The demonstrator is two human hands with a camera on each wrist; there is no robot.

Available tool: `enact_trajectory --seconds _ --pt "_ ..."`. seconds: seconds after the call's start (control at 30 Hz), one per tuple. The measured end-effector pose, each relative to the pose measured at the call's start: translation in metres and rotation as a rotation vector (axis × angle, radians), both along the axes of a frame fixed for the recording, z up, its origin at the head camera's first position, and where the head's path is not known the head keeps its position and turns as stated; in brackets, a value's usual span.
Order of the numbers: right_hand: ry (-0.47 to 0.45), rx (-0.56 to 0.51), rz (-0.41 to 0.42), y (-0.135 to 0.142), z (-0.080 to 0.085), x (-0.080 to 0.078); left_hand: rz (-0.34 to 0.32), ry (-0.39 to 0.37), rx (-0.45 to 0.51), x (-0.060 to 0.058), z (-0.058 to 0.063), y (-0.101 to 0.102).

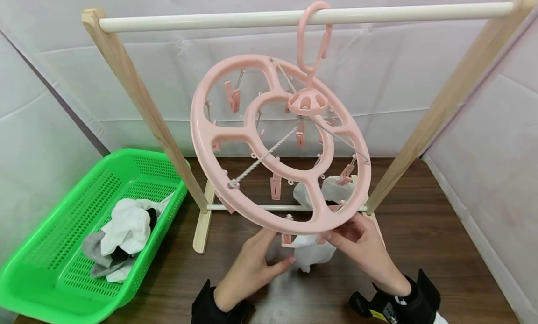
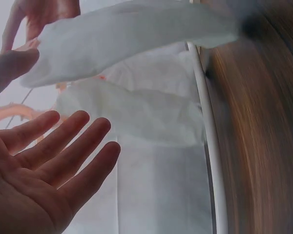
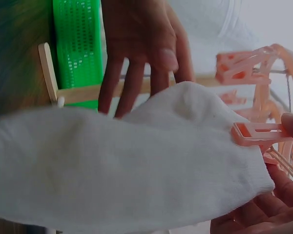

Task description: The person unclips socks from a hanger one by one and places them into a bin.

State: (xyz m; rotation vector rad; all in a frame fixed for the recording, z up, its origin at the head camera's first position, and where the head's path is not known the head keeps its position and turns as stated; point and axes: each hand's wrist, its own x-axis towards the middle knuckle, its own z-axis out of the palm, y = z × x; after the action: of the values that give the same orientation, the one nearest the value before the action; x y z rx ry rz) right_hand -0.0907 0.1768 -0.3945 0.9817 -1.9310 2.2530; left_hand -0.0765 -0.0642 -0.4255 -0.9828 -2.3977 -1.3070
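A round pink drying hanger (image 1: 319, 219) hangs tilted by its hook, with pink clothespins around its rings. Below its front rim dangles a white sock (image 1: 313, 251), its cuff in the jaws of a clothespin (image 3: 256, 133). My right hand (image 1: 362, 242) holds that clothespin, thumb on its outer arm and fingers behind the sock's cuff. On the sock's other side is my left hand (image 1: 254, 268), fingers extended and spread, palm toward the sock (image 2: 122, 41). A second pale sock (image 2: 136, 114) hangs farther back from the hanger.
A white rod (image 1: 201, 20) on wooden posts (image 1: 138, 90) carries the hanger. To the left, a green basket (image 1: 46, 226) contains white, grey and black cloth items (image 1: 126, 226). A lower crossbar (image 1: 260, 207) runs behind the hanging sock, above the dark wooden surface (image 1: 428, 249).
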Motion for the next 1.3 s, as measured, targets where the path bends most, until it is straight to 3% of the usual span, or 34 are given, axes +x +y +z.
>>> enact_trajectory --seconds 0.13,0.43,0.7,0.93,1.03,1.3 --pt "-0.002 0.008 -0.008 -0.008 0.0 0.004 -0.021 0.019 -0.003 -0.001 0.001 0.006" --pt "0.012 0.098 -0.006 -0.022 0.007 0.01 -0.068 -0.029 -0.017 0.003 0.006 0.012" --pt "-0.059 0.143 0.049 -0.025 0.013 0.009 -0.113 -0.009 0.002 0.008 0.003 0.012" --pt "0.018 0.057 0.118 -0.028 0.008 0.007 -0.079 0.019 -0.008 0.01 0.004 0.008" --pt "0.007 0.002 0.139 -0.03 0.008 0.005 -0.063 0.036 -0.027 0.011 0.004 0.005" --pt "0.046 -0.123 0.179 -0.032 0.009 0.0 0.003 0.027 -0.083 0.011 0.003 -0.015"
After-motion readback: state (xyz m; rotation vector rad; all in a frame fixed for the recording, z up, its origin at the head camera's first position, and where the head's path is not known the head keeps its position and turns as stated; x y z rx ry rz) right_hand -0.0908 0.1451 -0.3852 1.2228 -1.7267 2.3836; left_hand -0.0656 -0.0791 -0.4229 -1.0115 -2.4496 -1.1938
